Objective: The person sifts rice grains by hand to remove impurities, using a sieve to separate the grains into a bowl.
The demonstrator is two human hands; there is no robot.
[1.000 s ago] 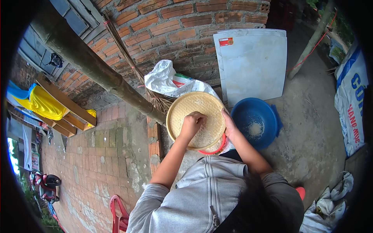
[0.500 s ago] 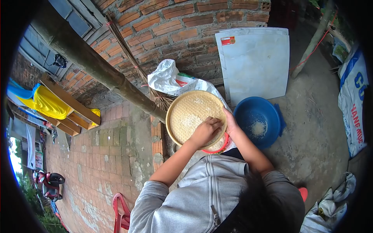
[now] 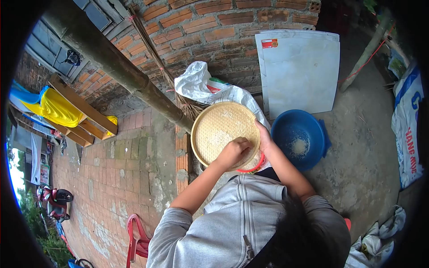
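A round woven bamboo winnowing tray [image 3: 208,123] is held in front of my body, with white rice grains [image 3: 220,138] scattered in a patch on its weave. My right hand [image 3: 264,137] grips the tray's right rim, its thumb side up along the edge. Over the lower right of the tray, my left hand [image 3: 234,152] is closed with fingers curled and pinched together. Whatever sits between those fingertips is too small to make out. Beneath the tray, partly hidden, shows a red-rimmed basin [image 3: 256,167] holding pale grain.
A blue basin [image 3: 279,134] with some grain stands right of the tray. Behind are a white sack [image 3: 192,82], a white board [image 3: 299,71] and a brick wall [image 3: 219,35]. A bamboo pole [image 3: 111,71] slants in from upper left. A red plastic chair [image 3: 137,236] stands lower left.
My left hand's fingers are curled a little tighter over the tray. My right hand keeps hold of the rim. The whole view has shifted slightly.
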